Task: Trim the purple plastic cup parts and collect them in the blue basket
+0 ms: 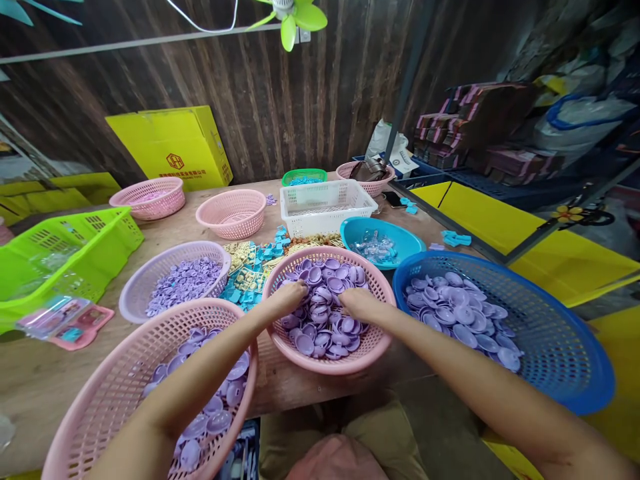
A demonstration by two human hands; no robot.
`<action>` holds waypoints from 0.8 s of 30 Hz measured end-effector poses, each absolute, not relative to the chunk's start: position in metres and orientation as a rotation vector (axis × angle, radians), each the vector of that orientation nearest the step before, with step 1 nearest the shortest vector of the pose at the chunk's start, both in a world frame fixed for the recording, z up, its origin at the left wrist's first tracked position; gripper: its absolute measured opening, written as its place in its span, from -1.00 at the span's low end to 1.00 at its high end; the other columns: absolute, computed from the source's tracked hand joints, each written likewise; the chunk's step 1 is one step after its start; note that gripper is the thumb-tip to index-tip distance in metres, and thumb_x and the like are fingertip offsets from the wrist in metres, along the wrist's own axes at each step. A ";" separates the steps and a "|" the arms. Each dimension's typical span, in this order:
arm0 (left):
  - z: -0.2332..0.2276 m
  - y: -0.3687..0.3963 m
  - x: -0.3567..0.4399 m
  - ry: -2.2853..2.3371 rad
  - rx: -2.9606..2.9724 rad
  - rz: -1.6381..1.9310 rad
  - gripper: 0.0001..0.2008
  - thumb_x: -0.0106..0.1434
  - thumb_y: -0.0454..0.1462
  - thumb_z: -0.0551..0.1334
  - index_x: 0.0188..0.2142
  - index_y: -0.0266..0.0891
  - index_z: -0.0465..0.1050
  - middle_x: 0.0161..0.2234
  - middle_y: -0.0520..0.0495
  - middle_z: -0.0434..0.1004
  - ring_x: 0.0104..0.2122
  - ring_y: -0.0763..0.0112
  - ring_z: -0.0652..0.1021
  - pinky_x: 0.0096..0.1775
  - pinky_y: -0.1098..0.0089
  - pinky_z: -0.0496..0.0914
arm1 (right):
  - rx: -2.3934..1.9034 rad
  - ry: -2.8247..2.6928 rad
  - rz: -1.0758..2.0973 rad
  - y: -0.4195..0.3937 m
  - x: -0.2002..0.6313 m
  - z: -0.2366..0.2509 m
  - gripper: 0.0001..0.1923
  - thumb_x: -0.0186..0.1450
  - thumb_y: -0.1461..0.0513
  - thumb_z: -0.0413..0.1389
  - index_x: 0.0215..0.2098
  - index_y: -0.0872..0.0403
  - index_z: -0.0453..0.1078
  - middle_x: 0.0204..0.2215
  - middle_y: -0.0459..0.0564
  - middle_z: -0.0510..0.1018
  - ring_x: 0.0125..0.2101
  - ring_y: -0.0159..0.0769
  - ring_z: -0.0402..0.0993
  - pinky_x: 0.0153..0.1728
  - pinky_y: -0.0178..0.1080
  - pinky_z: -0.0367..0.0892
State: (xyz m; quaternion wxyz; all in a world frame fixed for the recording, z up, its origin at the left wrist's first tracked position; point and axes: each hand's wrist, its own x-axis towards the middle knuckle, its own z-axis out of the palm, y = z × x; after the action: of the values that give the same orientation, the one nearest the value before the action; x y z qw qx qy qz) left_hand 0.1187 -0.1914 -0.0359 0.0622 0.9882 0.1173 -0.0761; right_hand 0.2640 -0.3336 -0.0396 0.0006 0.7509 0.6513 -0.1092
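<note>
A pink round basket [379,337] in front of me holds a heap of shallow purple plastic cups [320,313]. My left hand [293,297] reaches into the left side of this heap, its fingers curled closed. On the heap's right side is my right hand [358,303], also with bent, closed fingers. The cups hide the fingertips of both hands, so what they grip does not show. Under my left forearm, a larger pink basket [100,393] contains more purple cups. To the right, a blue basket [565,353] has another pile of them.
A lilac basket [131,293] of small purple parts, a teal bowl [413,243] of clear pieces and a white crate [327,215] stand beyond. Loose beige and teal parts [250,270] lie between them. A green crate [107,250] is at left.
</note>
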 end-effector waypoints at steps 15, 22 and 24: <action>-0.024 -0.186 0.105 0.569 2.021 -0.084 -0.78 -0.06 -0.24 0.29 -0.51 -0.28 0.25 -0.66 0.15 0.31 -0.64 0.50 0.43 -0.55 0.52 0.22 | 2.957 1.431 -2.565 -0.354 0.259 -0.019 -0.84 0.00 0.37 0.08 -0.47 0.08 0.17 -0.68 -0.20 0.45 -0.67 -0.50 0.36 -0.65 -0.46 0.22; -0.015 -0.212 0.107 0.538 1.196 -0.033 -0.90 0.15 -0.30 0.14 -0.42 -0.33 0.26 -0.53 0.01 0.40 -0.58 0.63 0.41 -0.47 0.57 0.31 | 2.964 1.790 -2.315 -0.345 0.243 -0.001 -0.90 0.06 0.37 -0.01 -0.42 0.12 0.25 -0.58 -0.18 0.37 -0.64 -0.54 0.24 -0.64 -0.45 0.12; -0.012 -0.223 0.111 0.597 1.095 -0.082 -0.87 0.22 -0.30 0.03 -0.37 -0.33 0.28 -0.52 -0.01 0.41 -0.59 0.64 0.40 -0.49 0.59 0.29 | 3.047 2.156 -1.797 -0.341 0.236 0.009 -0.92 0.09 0.34 0.00 -0.40 0.11 0.26 -0.56 -0.18 0.36 -0.59 -0.50 0.26 -0.58 -0.42 0.15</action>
State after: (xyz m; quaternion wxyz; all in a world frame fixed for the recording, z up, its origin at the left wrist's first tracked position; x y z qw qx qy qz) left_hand 0.1109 -0.2227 -0.0125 0.8110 0.5125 0.2794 -0.0384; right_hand 0.2358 -0.3410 0.0088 -0.4800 0.6452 0.4566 -0.3805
